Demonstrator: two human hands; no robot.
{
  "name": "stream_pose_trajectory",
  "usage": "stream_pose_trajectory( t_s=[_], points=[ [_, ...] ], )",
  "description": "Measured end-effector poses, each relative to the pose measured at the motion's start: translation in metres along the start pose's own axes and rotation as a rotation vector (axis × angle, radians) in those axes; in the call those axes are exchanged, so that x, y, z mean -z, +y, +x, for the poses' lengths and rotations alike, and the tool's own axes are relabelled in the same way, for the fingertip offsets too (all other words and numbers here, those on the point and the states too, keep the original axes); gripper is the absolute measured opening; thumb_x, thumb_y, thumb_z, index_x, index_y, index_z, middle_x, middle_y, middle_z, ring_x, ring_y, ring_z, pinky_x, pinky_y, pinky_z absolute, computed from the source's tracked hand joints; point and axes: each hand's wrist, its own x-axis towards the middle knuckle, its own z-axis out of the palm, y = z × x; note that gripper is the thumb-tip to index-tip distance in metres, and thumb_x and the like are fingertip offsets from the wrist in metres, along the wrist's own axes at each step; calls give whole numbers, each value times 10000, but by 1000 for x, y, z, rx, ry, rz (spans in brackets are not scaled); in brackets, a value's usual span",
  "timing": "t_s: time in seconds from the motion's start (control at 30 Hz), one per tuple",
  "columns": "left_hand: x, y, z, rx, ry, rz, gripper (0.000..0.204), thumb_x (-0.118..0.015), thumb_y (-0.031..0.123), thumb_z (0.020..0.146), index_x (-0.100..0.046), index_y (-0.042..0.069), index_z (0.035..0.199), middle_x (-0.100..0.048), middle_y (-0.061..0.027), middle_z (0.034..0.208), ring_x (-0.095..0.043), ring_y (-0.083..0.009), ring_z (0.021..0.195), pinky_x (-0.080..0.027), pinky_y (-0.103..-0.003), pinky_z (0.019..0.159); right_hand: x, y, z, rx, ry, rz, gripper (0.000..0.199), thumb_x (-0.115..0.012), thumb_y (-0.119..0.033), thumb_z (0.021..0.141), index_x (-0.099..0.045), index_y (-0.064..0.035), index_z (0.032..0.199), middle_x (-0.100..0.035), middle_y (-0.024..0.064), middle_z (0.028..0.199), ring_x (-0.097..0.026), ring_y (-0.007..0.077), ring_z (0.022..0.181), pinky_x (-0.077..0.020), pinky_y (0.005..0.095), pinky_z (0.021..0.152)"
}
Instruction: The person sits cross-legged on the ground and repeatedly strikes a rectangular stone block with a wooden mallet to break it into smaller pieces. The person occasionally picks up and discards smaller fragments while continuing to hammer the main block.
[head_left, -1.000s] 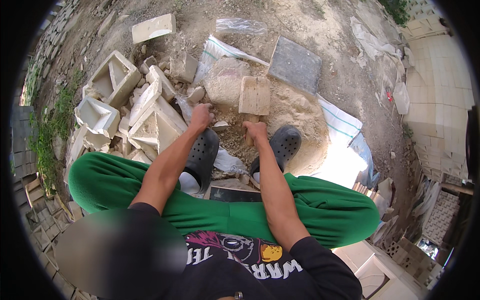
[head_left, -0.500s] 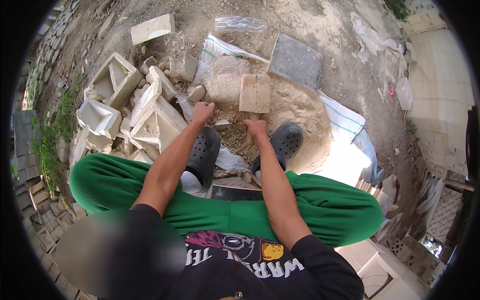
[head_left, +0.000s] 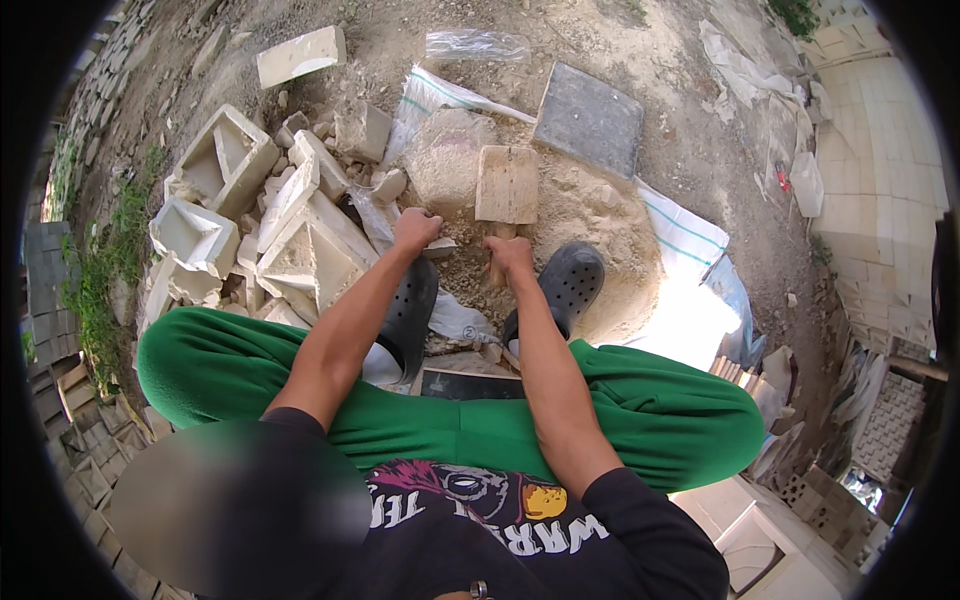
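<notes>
I sit low with green trousers and dark clogs (head_left: 570,285) on sandy ground. My right hand (head_left: 510,256) grips the short handle of a wooden mallet (head_left: 506,184), whose square head lies flat on the sand pile (head_left: 590,230) ahead of me. My left hand (head_left: 415,230) is closed in a fist just left of it, on a small pale stone piece (head_left: 440,246) resting on the rubble. A large rounded pale stone (head_left: 445,160) lies right behind both hands.
Hollow cut stone blocks (head_left: 215,165) and broken slabs are heaped at my left. A grey flat slab (head_left: 588,120) and white woven sacks (head_left: 680,235) lie ahead and right. A dark board (head_left: 470,385) sits between my legs. Stacked pale blocks (head_left: 880,190) line the right side.
Almost nothing differs: both hands stay at the same spot, and the mallet head keeps its place on the sand.
</notes>
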Motion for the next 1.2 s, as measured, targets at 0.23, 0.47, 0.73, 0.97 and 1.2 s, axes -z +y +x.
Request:
stream_pose_trajectory(
  t_s=[0.23, 0.47, 0.73, 0.97, 1.2],
  points=[
    [0, 12, -12, -101, -12, 111, 406, -731, 437, 732, -749, 57, 875, -718, -181, 878, -692, -340, 862, -539, -421, 795, -4, 9, 8, 19, 16, 4, 303, -722, -184, 709, -639, 106, 744, -650, 149, 628, -658, 234, 504, -509, 367, 474],
    [-29, 9, -18, -157, 191, 248, 346, -723, 371, 778, -716, 71, 950, -701, -207, 918, -681, -356, 901, -532, -453, 822, -6, 4, 4, -3, 33, -32, 318, -720, -190, 716, -647, 117, 753, -651, 165, 625, -666, 250, 515, -516, 376, 482],
    [-27, 1, -9, -198, 92, 146, 142, -692, 150, 660, -772, 91, 761, -702, -182, 784, -695, -353, 753, -560, -424, 743, -2, 11, 12, -7, 15, -64, 334, -719, -211, 713, -656, 111, 771, -666, 172, 655, -672, 249, 526, -526, 377, 500],
    [-1, -2, 12, -30, -158, -276, 190, -782, 154, 701, -771, 15, 830, -729, -101, 762, -702, -179, 700, -576, -289, 654, -1, 9, 8, -3, 16, -41, 329, -713, -248, 712, -672, 76, 677, -662, 149, 592, -681, 236, 530, -535, 362, 546],
    [56, 55, 22, -20, -90, -664, 343, -750, 203, 835, -697, -30, 1081, -709, -122, 938, -694, -186, 772, -592, -286, 643, 0, 8, 5, -7, 3, 18, 270, -723, -183, 692, -630, 71, 690, -639, 144, 614, -658, 247, 512, -511, 373, 487]
  ],
)
